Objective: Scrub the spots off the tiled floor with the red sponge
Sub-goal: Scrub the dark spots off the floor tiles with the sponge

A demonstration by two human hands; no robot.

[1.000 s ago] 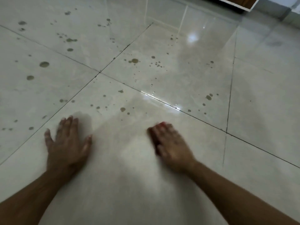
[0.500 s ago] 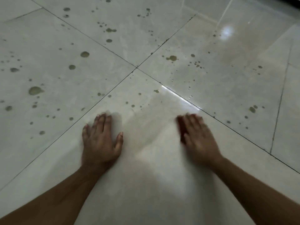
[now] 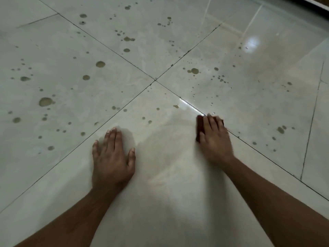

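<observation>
The red sponge (image 3: 199, 125) lies on the pale tiled floor (image 3: 169, 202), mostly hidden under my right hand (image 3: 214, 139). That hand presses flat on it with straight fingers, and red shows left of the index finger and beside the little finger. The sponge sits right on a diagonal grout line. My left hand (image 3: 112, 157) rests flat on the same tile, fingers spread, holding nothing. Brownish spots dot the tiles beyond: a large spot (image 3: 46, 101) at the left, a spot (image 3: 194, 70) past the grout cross, and a spot pair (image 3: 281, 129) right of the sponge.
Small spots (image 3: 149, 121) lie between my hands near the tile's far corner. The tile under my forearms looks wet and smeared, without spots. Grout lines cross at the grout cross (image 3: 155, 80). A dark edge of furniture (image 3: 318, 1) shows at the top right.
My right hand has slid the sponge forward and to the right, up to the grout line. My left hand stays flat on the tile. The view has shifted.
</observation>
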